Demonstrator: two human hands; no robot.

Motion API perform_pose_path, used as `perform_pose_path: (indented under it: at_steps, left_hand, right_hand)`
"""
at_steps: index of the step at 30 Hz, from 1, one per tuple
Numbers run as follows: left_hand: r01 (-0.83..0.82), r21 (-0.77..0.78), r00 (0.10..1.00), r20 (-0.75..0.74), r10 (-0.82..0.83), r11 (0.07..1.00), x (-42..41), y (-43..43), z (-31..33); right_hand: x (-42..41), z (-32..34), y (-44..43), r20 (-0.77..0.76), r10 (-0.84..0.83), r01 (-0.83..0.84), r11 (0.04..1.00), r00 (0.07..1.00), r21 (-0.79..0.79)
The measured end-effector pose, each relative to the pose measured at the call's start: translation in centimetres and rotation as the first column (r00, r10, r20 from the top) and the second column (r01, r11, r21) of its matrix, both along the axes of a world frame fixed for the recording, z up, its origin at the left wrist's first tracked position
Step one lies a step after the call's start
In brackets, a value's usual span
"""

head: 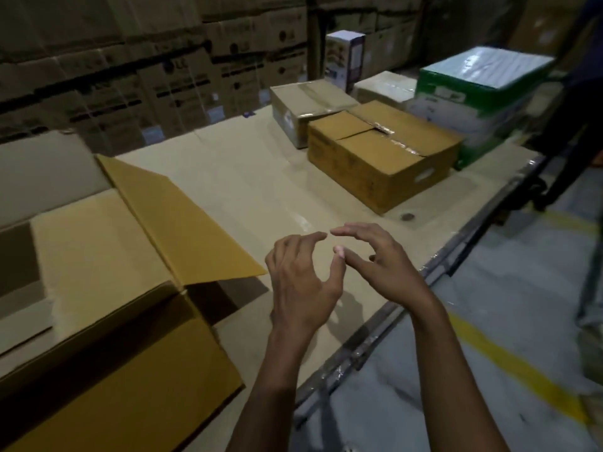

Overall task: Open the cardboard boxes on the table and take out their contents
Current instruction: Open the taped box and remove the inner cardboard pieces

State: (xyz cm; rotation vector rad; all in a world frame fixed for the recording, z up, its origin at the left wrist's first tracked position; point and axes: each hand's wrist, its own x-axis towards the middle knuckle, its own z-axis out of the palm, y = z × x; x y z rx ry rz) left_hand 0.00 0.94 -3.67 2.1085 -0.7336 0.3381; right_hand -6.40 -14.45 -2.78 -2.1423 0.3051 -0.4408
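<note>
A large brown cardboard box stands at the near left of the table, its right flap raised and a flat cardboard sheet visible inside. Farther back on the right sits a taped brown box, with a paler taped box behind it. My left hand and my right hand hover side by side over the table's near edge, right of the open box. Their fingers are loosely curved and hold nothing, with fingertips nearly meeting.
A green and white plastic-wrapped carton stands at the far right, with a small pale box and a white printed box behind. Stacked cartons wall the back. A person stands at the far right. The table's metal edge borders a grey floor with a yellow line.
</note>
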Motion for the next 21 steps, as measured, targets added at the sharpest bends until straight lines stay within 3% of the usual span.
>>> perform_pose_path:
  at_steps: [10, 17, 21]
  left_hand:
    - [0.141, -0.001, 0.945, -0.298, -0.135, 0.99, 1.0, -11.4, -2.6]
    - [0.051, -0.205, 0.77, -0.616, -0.17, 0.977, 4.9, -20.2, -4.5]
    - [-0.035, -0.255, 0.683, -0.712, -0.163, 0.966, 8.0, -26.6, -4.6]
  right_hand:
    - [-2.6, -4.0, -11.0, -0.047, -0.15, 0.156, 0.974, 0.988, 0.163]
    - [-0.5, -6.5, -20.1, -0.101, -0.142, 0.158, 0.974, 0.985, 0.164]
    - [2.5, -5.6, -27.0, -0.117, -0.144, 0.157, 0.981, 0.983, 0.117]
